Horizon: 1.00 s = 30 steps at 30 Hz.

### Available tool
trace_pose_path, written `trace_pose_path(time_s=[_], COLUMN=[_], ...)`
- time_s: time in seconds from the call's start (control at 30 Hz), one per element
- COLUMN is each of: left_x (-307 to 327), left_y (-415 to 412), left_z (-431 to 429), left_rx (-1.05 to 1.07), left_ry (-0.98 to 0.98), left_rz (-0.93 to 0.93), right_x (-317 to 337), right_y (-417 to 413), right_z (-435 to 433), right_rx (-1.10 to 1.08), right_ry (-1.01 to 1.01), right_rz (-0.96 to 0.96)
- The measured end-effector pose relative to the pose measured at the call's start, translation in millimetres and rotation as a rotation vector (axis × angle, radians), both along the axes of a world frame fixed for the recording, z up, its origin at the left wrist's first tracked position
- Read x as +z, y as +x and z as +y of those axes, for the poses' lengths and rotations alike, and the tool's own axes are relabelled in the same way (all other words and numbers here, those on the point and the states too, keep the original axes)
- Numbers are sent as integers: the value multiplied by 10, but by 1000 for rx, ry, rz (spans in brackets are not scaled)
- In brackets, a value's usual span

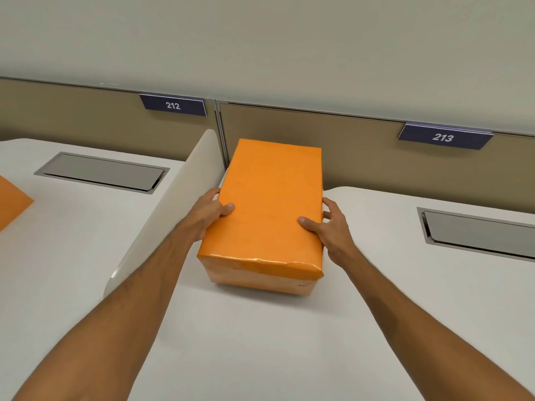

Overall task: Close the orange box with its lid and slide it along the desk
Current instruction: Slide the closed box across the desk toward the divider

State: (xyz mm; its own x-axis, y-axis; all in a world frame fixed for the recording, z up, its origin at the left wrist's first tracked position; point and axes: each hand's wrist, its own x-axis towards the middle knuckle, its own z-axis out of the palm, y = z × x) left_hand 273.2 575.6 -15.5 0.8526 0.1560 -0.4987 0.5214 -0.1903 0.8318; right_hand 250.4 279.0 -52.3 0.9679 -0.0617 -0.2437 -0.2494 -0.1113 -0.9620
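An orange box (260,280) stands on the white desk (260,342), just right of the low divider. Its orange lid (269,204) sits on top and covers it; the near lid edge is creased. My left hand (207,214) grips the lid's left side, thumb on top. On the lid's right side my right hand (333,227) holds it the same way, thumb on top and fingers down the side. The box's far end reaches close to the back partition.
A white curved divider (173,204) separates this desk from the left desk. Metal cable flaps (101,172) (477,231) are set into both desks. Another orange piece (11,201) lies at the far left edge. Brown partition carries signs 212 (173,105) and 213 (443,137).
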Motion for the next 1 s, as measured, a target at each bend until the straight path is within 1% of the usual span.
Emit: trace_pose_path(time_s=[0.5, 0.63, 0.7, 0.8, 0.87, 1.0], left_x=[-121, -113, -95, -54, -36, 46], left_y=[48, 69, 72, 53, 33, -60], left_z=[175, 179, 165, 94, 37, -83], left_rx=[-23, -32, -37, -59, -70, -101], left_ry=[-21, 13, 69, 249, 383, 641], left_rz=[29, 21, 4, -39, -86, -196], right_x=[-97, -82, -50, 17, 55, 183], right_y=[41, 42, 56, 77, 83, 57], right_z=[182, 178, 166, 144, 130, 38], right_rx=[24, 28, 45, 76, 73, 58], right_ry=[-62, -86, -124, -166, -222, -458], right_rz=[24, 40, 53, 72, 52, -21])
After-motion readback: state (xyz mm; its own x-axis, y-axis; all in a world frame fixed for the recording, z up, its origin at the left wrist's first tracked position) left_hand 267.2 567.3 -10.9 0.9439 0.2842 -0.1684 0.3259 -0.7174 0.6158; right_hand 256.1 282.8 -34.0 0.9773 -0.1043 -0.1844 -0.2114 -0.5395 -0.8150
